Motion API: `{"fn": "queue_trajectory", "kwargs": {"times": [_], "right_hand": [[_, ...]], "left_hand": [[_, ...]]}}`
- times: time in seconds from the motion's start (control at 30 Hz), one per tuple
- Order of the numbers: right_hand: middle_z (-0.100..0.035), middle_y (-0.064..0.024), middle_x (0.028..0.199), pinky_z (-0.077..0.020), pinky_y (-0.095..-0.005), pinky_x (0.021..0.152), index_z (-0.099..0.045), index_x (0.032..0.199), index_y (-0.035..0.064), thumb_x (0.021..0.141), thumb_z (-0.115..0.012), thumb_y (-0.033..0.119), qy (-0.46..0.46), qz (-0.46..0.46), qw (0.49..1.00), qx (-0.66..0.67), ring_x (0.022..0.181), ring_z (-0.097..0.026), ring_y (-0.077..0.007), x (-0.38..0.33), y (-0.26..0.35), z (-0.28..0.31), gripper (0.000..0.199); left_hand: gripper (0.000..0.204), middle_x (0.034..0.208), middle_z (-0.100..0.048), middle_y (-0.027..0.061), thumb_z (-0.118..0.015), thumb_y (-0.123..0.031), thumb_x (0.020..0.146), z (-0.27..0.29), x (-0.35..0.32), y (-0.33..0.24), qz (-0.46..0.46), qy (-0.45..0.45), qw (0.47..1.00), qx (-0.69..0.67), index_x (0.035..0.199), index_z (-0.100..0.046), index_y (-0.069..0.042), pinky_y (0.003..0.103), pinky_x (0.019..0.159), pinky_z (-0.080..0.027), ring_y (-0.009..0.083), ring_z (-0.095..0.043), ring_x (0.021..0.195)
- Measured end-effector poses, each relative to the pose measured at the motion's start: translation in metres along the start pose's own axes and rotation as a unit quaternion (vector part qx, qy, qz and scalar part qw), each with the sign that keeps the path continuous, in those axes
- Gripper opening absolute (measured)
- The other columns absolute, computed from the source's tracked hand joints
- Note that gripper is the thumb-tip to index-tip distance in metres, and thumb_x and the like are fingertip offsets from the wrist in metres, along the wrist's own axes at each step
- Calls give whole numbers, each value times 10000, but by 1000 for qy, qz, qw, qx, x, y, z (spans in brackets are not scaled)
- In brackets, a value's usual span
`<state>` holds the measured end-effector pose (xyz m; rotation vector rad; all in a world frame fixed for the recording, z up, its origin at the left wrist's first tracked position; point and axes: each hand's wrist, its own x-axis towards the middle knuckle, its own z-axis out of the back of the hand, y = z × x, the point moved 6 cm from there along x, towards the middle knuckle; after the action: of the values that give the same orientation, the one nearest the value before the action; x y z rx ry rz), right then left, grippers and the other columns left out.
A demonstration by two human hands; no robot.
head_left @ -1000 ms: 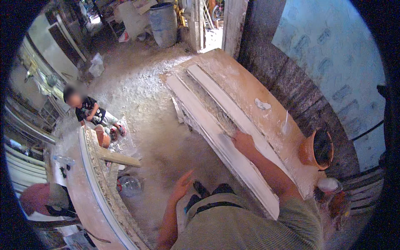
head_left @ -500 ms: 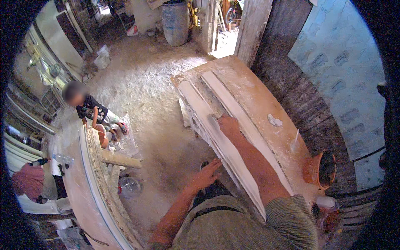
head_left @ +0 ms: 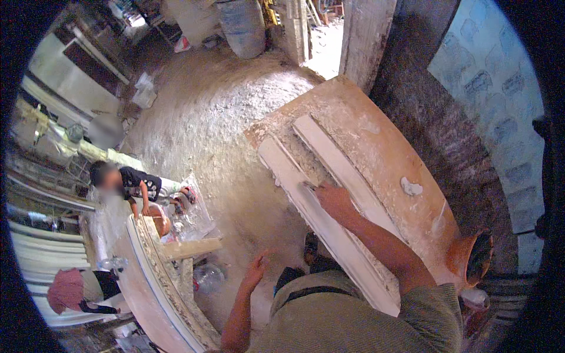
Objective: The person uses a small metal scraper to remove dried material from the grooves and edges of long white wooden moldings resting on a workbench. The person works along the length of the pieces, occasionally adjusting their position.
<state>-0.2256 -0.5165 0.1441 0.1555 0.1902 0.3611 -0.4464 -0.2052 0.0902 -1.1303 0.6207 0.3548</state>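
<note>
The right hand (head_left: pixel 334 200) presses a small flat scraper (head_left: pixel 310 186) onto the white plaster moulding (head_left: pixel 312 217), which lies along the near left side of the dusty workbench (head_left: pixel 388 153). The left hand (head_left: pixel 256 270) hangs open and holds nothing above the floor (head_left: pixel 229 129).

Plaster workshop, dusty floor (head_left: pixel 218 117), white moulding strips (head_left: pixel 329 194) on workbench (head_left: pixel 388 147)

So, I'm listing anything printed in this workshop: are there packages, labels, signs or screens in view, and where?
No labels, signs or screens can be made out.
Bag: far left on the dusty floor, pale, crumpled; may be a sack, too blurred to tell.
Plastic bottle: floor beside the left workbench, clear, lying down; no label visible.
Barrel: top centre, blue-grey, upright, plain.
</note>
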Motion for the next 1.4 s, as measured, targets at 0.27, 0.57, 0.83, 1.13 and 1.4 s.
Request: {"fn": "queue_trajectory", "kwargs": {"times": [0.27, 0.57, 0.83, 1.13, 1.4], "right_hand": [[-665, -161, 991, -607, -497, 682, -667, 1019, 33, 894, -576, 130, -91, 15, 995, 27, 854, -713, -350, 2, 5, 8, 182], [-644, -114, 1068, -617, -410, 689, -667, 1126, 46, 884, -609, 124, -111, -27, 993, 25, 934, -709, -303, 121, 31, 5, 260], [-644, -127, 1209, -593, -506, 760, -673, 1248, 164, 922, -632, 180, -89, -82, 983, 136, 995, -690, -339, 32, 28, 0, 329], [-600, -115, 1274, -606, -466, 693, -578, 1394, 224, 916, -646, 143, -87, -128, 974, 167, 875, -714, -344, -18, 36, -14, 490], [-673, -152, 1141, -602, -443, 751, -705, 1245, 118, 944, -654, 175, -122, -160, 952, 229, 945, -711, -351, 114, 41, 2, 310]], "left_hand": [[464, 1465, -575, 142, -616, -263, 1026, -11, 87, -98, -89, -11, 996, -22, 1458, -560, -103, 391, 1147, -398, 254, -517, 1366], [608, 1421, -560, 163, -641, -232, 1011, -28, 183, -137, -99, -20, 976, -193, 1536, -391, -54, 407, 1051, -472, 278, -561, 1273], [488, 1103, -705, 103, -729, -318, 952, 0, 281, -121, -76, -34, 963, -254, 1313, -585, -23, 314, 730, -563, 186, -679, 866], [331, 933, -734, 101, -740, -299, 960, 14, 284, -131, 9, 23, 970, -241, 1000, -726, 29, 313, 737, -597, 175, -698, 770], [267, 861, -737, 126, -713, -227, 977, 18, 272, -139, 0, 9, 977, -215, 962, -728, 38, 329, 748, -604, 196, -714, 752]]}}
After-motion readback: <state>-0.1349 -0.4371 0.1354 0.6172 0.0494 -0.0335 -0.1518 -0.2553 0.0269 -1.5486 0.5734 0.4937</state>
